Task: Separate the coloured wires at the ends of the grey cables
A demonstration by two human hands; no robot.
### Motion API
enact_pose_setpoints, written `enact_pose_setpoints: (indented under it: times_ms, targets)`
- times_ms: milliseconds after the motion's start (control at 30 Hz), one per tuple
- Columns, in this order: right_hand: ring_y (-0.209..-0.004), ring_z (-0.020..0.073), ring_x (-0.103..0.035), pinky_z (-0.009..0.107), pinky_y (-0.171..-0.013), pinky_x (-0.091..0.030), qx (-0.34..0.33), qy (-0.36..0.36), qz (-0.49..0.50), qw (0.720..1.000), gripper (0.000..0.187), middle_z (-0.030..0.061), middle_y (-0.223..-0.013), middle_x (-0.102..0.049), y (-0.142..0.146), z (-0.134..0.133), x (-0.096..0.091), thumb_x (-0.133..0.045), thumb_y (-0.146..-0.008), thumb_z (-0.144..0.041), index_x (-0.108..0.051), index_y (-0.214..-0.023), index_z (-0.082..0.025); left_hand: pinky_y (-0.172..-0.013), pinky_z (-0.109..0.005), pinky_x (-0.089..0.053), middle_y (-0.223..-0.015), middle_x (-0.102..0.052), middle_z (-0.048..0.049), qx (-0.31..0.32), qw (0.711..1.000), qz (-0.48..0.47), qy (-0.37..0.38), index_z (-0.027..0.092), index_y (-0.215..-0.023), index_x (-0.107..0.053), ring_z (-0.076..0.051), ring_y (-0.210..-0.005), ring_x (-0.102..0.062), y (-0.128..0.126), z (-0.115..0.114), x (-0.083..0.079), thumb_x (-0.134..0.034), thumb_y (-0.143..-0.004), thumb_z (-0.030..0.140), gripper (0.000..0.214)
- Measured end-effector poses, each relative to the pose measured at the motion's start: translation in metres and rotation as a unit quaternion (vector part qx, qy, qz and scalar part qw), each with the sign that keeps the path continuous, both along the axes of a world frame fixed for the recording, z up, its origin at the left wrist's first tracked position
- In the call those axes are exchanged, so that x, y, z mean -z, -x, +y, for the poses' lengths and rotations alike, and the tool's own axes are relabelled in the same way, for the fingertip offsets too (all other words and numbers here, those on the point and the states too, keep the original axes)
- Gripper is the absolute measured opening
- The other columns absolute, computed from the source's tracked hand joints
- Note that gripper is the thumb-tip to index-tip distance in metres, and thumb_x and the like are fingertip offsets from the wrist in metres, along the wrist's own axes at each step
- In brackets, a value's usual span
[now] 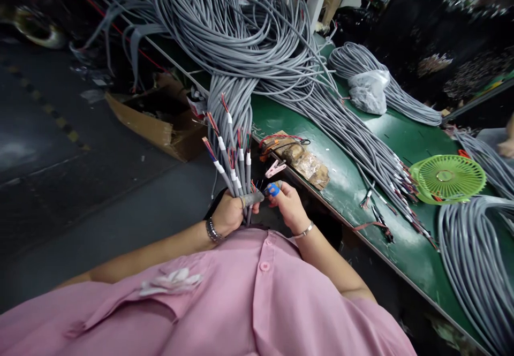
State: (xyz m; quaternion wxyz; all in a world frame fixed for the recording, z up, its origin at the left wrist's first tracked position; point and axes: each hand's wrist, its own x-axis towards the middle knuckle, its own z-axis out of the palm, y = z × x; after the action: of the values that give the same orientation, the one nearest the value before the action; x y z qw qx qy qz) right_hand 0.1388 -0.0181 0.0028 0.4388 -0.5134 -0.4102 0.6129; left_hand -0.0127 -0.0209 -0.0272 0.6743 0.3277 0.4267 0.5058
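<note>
My left hand (228, 214) is closed around a bunch of grey cables (241, 171) in front of my body. Their ends point up and away, with white bands and coloured inner wires fanned out. A grey covering wraps the left thumb, which reaches towards my right hand (291, 207). The right fingers are pinched together close to that thumb, and one fingertip wears a blue wrap (273, 189). Small dark and coloured wire ends (261, 186) show between the two hands. What the right fingers grip is too small to make out.
Large coils of grey cable (233, 29) cover the far part of the green table (333, 158). A pink clip (275, 168) and a taped brown block (307, 163) lie at its edge. A green fan (447, 178) stands at right. A cardboard box (148, 131) sits left.
</note>
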Motion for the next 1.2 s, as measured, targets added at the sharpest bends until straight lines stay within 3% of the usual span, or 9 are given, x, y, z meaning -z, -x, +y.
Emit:
enact_pose_setpoints:
  times_ms: [133,367,600,800,1000,1200]
  targets:
    - [-0.056,0.0088,-0.045,0.023,-0.053,-0.039,0.021,-0.034,-0.047,0.998,0.029,-0.0043,-0.061,-0.052,0.004,-0.001,-0.006,-0.071,-0.071,-0.042,-0.058,-0.070,-0.017,-0.047,-0.026,-0.046,-0.051,-0.060,0.0004,-0.017,1.000,0.013,0.005,0.015,-0.061,-0.064,-0.013,-0.044,-0.054,-0.001,-0.001,0.003,-0.073,-0.064,0.020,0.011]
    - [-0.058,0.0095,-0.048,0.024,-0.056,-0.041,0.054,-0.030,-0.008,0.998,0.025,-0.0026,-0.064,-0.057,0.004,-0.007,-0.003,-0.073,-0.069,-0.039,-0.065,-0.074,-0.016,-0.046,-0.026,-0.045,-0.051,-0.060,0.0008,-0.042,0.999,-0.015,0.010,0.015,-0.064,-0.065,-0.013,-0.045,-0.054,0.000,0.001,0.001,-0.073,-0.064,0.020,0.010]
    - [-0.053,0.0081,-0.047,0.023,-0.055,-0.045,0.007,0.078,0.141,0.987,0.031,-0.0040,-0.060,-0.055,0.004,-0.001,0.013,-0.077,-0.067,-0.043,-0.060,-0.071,-0.017,-0.046,-0.025,-0.043,-0.049,-0.058,-0.0001,-0.045,0.994,-0.095,0.039,0.014,-0.062,-0.064,-0.012,-0.045,-0.053,0.001,0.003,-0.014,-0.073,-0.060,0.023,0.014]
    - [-0.059,0.0099,-0.054,0.024,-0.058,-0.050,0.080,0.081,0.212,0.971,0.052,0.0025,-0.075,-0.063,-0.003,0.027,0.018,-0.053,-0.082,-0.067,-0.065,-0.083,-0.016,-0.047,-0.025,-0.043,-0.050,-0.058,-0.0018,-0.035,0.993,-0.101,0.054,0.012,-0.061,-0.067,-0.012,-0.046,-0.052,0.002,0.008,-0.022,-0.070,-0.059,0.026,0.015]
    - [-0.063,0.0093,-0.054,0.022,-0.060,-0.050,0.047,0.023,0.243,0.969,0.046,0.0017,-0.080,-0.064,0.007,0.044,0.016,-0.060,-0.081,-0.062,-0.066,-0.082,-0.017,-0.046,-0.024,-0.042,-0.046,-0.055,-0.0004,-0.047,0.992,-0.097,0.060,0.014,-0.055,-0.063,-0.011,-0.044,-0.050,-0.006,0.012,-0.024,-0.069,-0.059,0.025,0.013]
    - [-0.059,0.0084,-0.052,0.021,-0.059,-0.049,0.077,0.048,0.299,0.950,0.036,-0.0009,-0.074,-0.063,0.013,0.047,0.019,-0.066,-0.081,-0.054,-0.066,-0.081,-0.018,-0.045,-0.023,-0.041,-0.049,-0.057,0.0013,-0.059,0.991,-0.103,0.069,0.014,-0.060,-0.064,-0.010,-0.045,-0.050,-0.012,0.014,-0.022,-0.073,-0.060,0.022,0.012]
